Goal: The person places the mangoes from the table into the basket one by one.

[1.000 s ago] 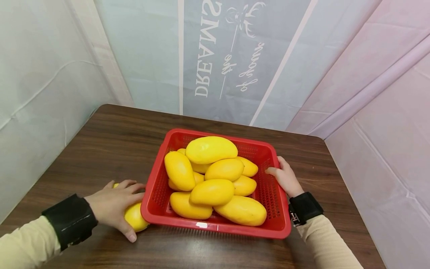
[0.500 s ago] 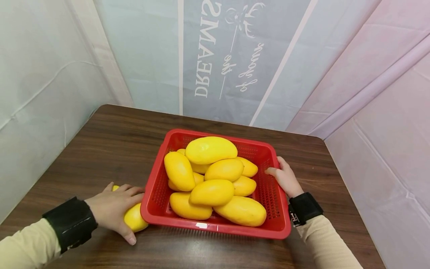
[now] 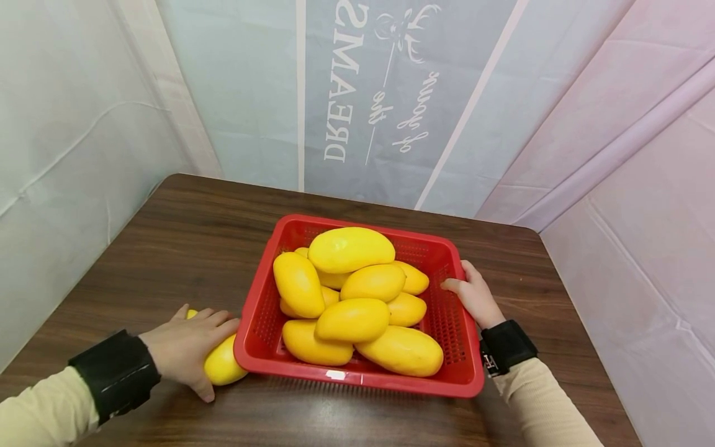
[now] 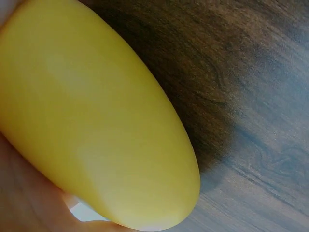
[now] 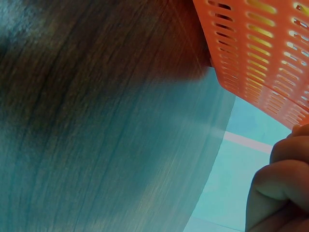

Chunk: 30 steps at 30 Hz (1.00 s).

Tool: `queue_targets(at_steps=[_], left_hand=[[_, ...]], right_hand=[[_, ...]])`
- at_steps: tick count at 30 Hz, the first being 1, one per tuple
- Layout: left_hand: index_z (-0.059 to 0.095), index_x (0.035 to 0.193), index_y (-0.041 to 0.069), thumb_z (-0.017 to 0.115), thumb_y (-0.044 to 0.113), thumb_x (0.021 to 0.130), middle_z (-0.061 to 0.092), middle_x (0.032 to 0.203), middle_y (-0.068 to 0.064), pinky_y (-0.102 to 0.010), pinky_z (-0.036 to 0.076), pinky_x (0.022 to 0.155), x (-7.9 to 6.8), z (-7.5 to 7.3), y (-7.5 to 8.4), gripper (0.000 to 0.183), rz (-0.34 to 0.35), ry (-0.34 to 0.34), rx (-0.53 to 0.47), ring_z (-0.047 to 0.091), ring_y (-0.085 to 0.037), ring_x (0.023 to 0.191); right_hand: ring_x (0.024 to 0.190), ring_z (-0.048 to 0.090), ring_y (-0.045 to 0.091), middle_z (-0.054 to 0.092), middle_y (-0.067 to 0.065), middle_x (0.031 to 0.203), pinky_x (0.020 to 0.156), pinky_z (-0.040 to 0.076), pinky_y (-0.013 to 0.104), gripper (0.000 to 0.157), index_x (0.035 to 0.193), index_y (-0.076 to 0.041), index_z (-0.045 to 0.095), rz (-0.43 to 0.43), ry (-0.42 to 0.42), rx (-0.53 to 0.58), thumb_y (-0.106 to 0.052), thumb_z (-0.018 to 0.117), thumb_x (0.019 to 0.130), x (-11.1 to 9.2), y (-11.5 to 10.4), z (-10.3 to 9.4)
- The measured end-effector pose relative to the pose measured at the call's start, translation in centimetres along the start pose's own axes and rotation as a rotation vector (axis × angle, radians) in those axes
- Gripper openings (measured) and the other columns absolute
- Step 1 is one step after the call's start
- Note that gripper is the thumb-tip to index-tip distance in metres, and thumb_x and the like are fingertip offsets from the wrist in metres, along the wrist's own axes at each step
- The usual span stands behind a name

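Note:
My left hand point(image 3: 181, 344) lies over a yellow mango point(image 3: 225, 363) on the table, left of the basket, with fingers across its far side and thumb on the near side. In the left wrist view that mango point(image 4: 101, 116) rests against the palm, its rounded end over the wood. A red perforated plastic basket point(image 3: 419, 386) holds several yellow mangoes point(image 3: 353, 320) in a heap. At its right side my right hand point(image 3: 475, 295) grips the rim, thumb inside and fingers outside. The right wrist view shows curled fingers point(image 5: 285, 181) beside the basket's slotted wall point(image 5: 256, 53).
All of this stands on a dark wood-grain table point(image 3: 184, 230) with rounded far corners. Behind it hangs a grey-blue cloth point(image 3: 385, 124) with printed lettering. Pale sheets point(image 3: 67, 124) close off the left side, and pinkish sheets point(image 3: 642, 248) the right.
My left hand has shifted slightly left, its thumb drawing a little away from the basket; the mango under it moved only slightly. The right hand and the basket have stayed in place.

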<state>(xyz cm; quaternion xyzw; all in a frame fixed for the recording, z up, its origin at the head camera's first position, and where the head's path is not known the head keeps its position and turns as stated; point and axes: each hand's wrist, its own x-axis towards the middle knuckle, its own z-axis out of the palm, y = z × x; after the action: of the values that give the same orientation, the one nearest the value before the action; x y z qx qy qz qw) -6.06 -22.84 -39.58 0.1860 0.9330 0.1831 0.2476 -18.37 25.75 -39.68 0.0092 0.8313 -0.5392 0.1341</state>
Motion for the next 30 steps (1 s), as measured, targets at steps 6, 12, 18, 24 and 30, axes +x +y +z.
queue_targets(at_steps=[6, 12, 18, 24, 30], left_hand=[[0.06, 0.131, 0.021, 0.088, 0.053, 0.046, 0.06, 0.121, -0.002, -0.085, 0.025, 0.097, -0.1, 0.3, -0.3, 0.094, 0.091, 0.058, 0.049, 0.055, -0.037, 0.111], [0.063, 0.124, 0.023, 0.085, 0.055, 0.049, 0.059, 0.111, 0.004, -0.076, 0.038, 0.096, 0.1, 0.4, -0.2, 0.084, 0.102, 0.111, 0.1, 0.056, -0.03, 0.104], [0.061, 0.118, 0.022, 0.085, 0.053, 0.05, 0.055, 0.099, 0.009, -0.049, 0.051, 0.076, 0.2, -0.2, 0.1, 0.078, 0.093, 0.172, 0.141, 0.049, -0.017, 0.085], [0.054, 0.121, 0.016, 0.085, 0.049, 0.049, 0.053, 0.09, 0.011, -0.037, 0.046, 0.061, -0.1, -1.0, 0.3, 0.085, 0.029, 0.167, 0.089, 0.046, -0.015, 0.076], [0.049, 0.107, 0.019, 0.083, 0.05, 0.052, 0.05, 0.082, 0.007, -0.034, 0.043, 0.055, -0.3, -1.8, 0.3, 0.072, -0.015, 0.167, 0.116, 0.045, -0.016, 0.068]], right_hand=[[0.089, 0.074, 0.032, 0.056, 0.033, 0.124, 0.071, 0.062, 0.044, 0.047, 0.135, 0.003, 0.038, 0.003, 0.004, 0.0, -0.014, 0.055, 0.095, -0.1, 0.0, 0.0], [0.087, 0.074, 0.032, 0.056, 0.033, 0.124, 0.071, 0.062, 0.044, 0.046, 0.134, 0.004, 0.039, -0.001, 0.004, 0.003, -0.014, 0.055, 0.095, 0.0, 0.0, 0.0], [0.087, 0.074, 0.032, 0.056, 0.033, 0.124, 0.07, 0.062, 0.044, 0.046, 0.133, 0.003, 0.038, -0.001, 0.006, 0.008, -0.014, 0.055, 0.095, 0.0, 0.0, 0.0], [0.088, 0.074, 0.032, 0.056, 0.033, 0.124, 0.07, 0.062, 0.044, 0.046, 0.133, 0.004, 0.038, -0.003, 0.005, 0.008, -0.014, 0.055, 0.095, 0.0, 0.1, 0.0], [0.088, 0.074, 0.032, 0.056, 0.033, 0.123, 0.07, 0.062, 0.044, 0.044, 0.132, 0.004, 0.039, -0.006, 0.003, 0.006, -0.014, 0.055, 0.095, 0.0, 0.0, 0.0]])
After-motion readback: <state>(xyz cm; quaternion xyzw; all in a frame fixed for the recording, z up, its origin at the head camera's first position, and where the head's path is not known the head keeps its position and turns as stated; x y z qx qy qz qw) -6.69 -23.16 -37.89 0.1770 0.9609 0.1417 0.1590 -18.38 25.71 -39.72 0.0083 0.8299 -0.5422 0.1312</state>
